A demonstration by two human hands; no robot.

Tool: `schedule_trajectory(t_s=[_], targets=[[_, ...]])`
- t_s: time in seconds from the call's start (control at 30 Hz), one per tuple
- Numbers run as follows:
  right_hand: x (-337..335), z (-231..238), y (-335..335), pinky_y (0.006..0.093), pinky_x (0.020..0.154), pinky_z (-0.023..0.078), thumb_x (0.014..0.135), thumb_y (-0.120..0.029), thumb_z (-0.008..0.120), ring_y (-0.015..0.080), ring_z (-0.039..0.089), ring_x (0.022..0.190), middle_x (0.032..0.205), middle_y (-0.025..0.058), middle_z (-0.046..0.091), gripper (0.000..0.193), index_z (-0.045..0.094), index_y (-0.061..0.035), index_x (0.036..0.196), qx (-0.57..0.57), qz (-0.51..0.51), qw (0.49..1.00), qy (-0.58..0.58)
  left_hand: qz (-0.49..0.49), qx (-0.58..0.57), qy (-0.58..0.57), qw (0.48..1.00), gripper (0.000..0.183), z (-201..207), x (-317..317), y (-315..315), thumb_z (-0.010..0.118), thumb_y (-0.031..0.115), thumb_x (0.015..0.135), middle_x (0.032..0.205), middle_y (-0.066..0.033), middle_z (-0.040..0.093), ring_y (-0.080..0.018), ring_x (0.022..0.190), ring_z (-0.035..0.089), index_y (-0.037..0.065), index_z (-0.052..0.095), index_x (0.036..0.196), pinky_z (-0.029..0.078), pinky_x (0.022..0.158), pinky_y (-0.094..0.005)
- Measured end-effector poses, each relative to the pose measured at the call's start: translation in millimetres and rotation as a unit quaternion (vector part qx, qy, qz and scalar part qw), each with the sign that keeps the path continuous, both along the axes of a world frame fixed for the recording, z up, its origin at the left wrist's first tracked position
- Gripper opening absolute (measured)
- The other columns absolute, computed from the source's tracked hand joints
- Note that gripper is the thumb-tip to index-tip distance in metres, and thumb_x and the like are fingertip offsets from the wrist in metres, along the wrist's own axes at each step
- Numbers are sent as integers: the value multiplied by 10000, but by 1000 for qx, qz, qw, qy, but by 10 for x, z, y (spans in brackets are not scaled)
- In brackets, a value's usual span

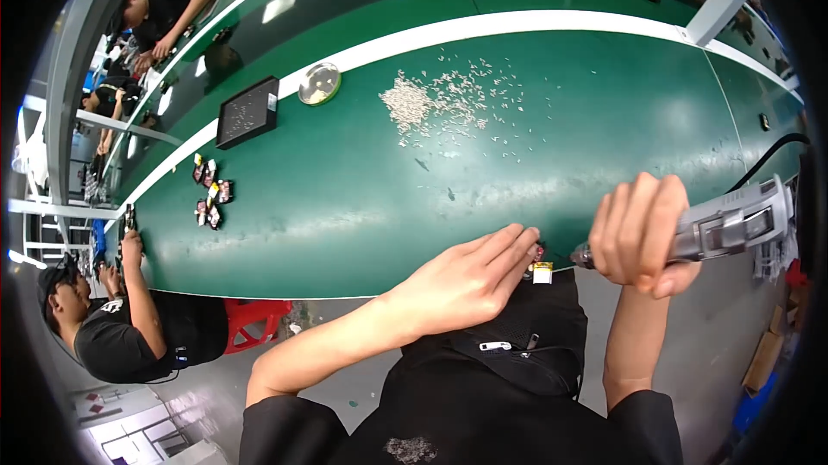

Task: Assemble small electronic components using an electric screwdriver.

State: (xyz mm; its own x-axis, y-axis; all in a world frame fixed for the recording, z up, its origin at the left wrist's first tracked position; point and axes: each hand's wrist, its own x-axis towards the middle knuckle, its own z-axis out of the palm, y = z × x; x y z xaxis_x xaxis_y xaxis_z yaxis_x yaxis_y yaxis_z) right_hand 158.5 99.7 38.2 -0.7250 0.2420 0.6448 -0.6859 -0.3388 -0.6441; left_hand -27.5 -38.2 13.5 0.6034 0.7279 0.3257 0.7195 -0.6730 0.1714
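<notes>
At the near edge of the green belt point(362, 206), the left hand point(466, 279) pinches a small part point(541, 271) with its fingertips. The right hand point(638, 228), beside the part, is clenched around a grey power tool point(733, 225), tip aimed at it. Farther up the belt lies a heap of white bits point(431, 107). Left along it wait small dark parts point(210, 193), seemingly untouched.

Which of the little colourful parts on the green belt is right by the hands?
The small part under the left hand's fingertips, at the belt's near edge. The others lie grouped far off to the left.
</notes>
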Motion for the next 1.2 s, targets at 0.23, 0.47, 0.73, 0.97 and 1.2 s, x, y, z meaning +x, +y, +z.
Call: schedule_trajectory(t_s=[0.23,0.47,0.73,0.97,1.2], targets=[[525,-391,-114,276,397,406,831,-103,582,117,413,346,457,19,440,117,489,-37,806,-222,-135,965,24,551,37,32,833,389,17,-1141,-444,670,61,814,1202,-185,524,-343,1125,501,-4,541,1175,417,940,-410],[452,-587,-328,279,423,361,916,-136,450,99,339,367,475,-16,338,79,428,-64,891,-414,-277,867,14,378,-34,-94,921,228,82,-890,223,669,5,779,1006,-119,607,-294,942,590,3,633,1004,473,812,-365],[467,-610,-372,283,440,384,910,-152,458,99,362,378,483,-22,356,86,427,-73,899,-413,-293,862,26,289,39,66,954,116,-25,-883,483,651,-9,764,855,-84,565,-243,765,569,-21,613,873,491,645,-352],[488,-613,-378,285,444,383,909,-148,451,100,363,386,487,-19,359,79,431,-72,901,-407,-300,862,27,265,30,-15,964,124,-72,-1016,597,639,-29,758,798,-92,553,-256,705,566,2,554,844,479,612,-351],[468,-577,-391,269,458,360,923,-130,462,94,349,385,495,-10,347,78,426,-64,904,-407,-292,865,31,313,-1,-159,936,94,-112,-1040,583,622,-72,779,764,-69,609,-118,584,552,-20,653,850,449,545,-235]])
